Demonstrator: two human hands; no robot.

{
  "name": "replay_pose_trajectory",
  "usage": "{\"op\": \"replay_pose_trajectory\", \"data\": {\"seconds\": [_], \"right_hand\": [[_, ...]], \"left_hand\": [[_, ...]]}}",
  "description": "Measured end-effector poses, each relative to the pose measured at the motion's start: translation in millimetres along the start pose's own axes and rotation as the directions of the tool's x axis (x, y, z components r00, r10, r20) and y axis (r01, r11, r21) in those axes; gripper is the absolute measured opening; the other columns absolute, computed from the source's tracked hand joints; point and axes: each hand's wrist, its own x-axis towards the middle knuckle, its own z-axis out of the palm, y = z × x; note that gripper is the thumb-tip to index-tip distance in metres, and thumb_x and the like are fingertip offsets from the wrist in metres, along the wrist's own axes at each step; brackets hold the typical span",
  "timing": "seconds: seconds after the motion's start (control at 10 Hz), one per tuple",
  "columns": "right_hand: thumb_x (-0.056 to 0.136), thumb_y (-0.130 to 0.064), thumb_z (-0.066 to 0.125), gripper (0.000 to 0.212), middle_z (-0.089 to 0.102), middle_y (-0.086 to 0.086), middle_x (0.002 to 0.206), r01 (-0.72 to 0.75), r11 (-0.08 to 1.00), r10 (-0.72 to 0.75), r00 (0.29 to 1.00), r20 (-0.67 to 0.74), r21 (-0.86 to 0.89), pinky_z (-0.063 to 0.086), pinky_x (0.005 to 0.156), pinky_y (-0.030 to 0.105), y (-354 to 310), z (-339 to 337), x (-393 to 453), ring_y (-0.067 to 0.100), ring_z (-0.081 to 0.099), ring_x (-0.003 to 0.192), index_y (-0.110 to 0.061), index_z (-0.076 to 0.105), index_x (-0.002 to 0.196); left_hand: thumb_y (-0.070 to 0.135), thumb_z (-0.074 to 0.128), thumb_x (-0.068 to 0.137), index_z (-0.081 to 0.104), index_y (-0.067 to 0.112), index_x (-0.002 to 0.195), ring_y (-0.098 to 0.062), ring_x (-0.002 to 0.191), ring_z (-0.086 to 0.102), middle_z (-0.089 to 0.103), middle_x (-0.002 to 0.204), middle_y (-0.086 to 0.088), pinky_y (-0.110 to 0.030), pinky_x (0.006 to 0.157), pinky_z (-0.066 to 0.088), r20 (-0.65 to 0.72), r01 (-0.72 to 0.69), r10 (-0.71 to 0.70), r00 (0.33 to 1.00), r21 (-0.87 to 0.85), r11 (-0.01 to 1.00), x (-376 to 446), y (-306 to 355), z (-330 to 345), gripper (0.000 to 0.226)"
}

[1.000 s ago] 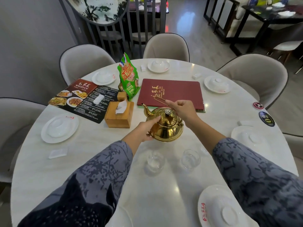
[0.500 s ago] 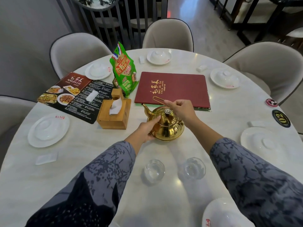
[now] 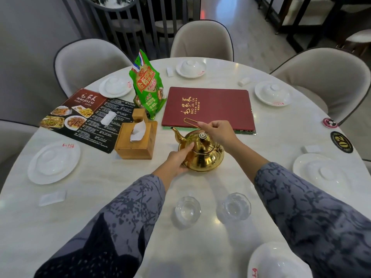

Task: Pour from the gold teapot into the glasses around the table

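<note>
Glossy gold metal teapot (image 3: 202, 153), clear glasses (image 3: 187, 208)

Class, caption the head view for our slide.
Both hands, left hand and right hand, steady the gold teapot beyond two glasses.

Gold teapot (image 3: 202, 153) upright mid-table, lid on, spout pointing left; two clear glasses (image 3: 187, 208) (image 3: 236, 206) side-by-side nearer.

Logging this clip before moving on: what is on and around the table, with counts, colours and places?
gold teapot: 1, gold, centre, upright
glasses: 2, clear, near edge
red menu folder: 1, behind teapot
printed menu: 1, dark, far left
tissue box: 1, wooden, left of teapot
snack bag: 1, green, standing
chairs: at least 5, beige
left hand: on teapot's side
right hand: on its handle
</note>
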Motion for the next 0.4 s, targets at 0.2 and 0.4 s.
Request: {"op": "replay_pose_trajectory", "data": {"seconds": [0.2,0.4], "right_hand": [[0.093,-0.048,0.063,0.037,0.070,0.002,0.090,0.040,0.999,-0.040,0.999,-0.010,-0.027,0.057,0.084,0.036,1,-3,-12,0.018,0.067,0.085,-0.011,0.068,0.095],[0.097,-0.042,0.058,0.043,0.063,0.001,0.111,0.011,0.996,-0.034,0.965,-0.260,-0.090,0.050,0.085,0.028,3,-11,-47,0.016,0.061,0.101,-0.008,0.056,0.124]], "left_hand": [[0.043,0.075,0.082,0.055,0.004,0.126,-0.025,0.106,0.063,0.064,0.122,-0.012,-0.037,0.092,0.056,-0.096,-0.078,0.092,0.991,0.142,0.987,-17,-7,-3,0.063],[0.035,0.065,0.092,0.064,0.005,0.108,-0.028,0.107,0.058,0.061,0.103,-0.005,-0.040,0.100,0.051,-0.170,-0.214,0.295,0.940,0.379,0.900,-65,-9,-11,0.035]]}}
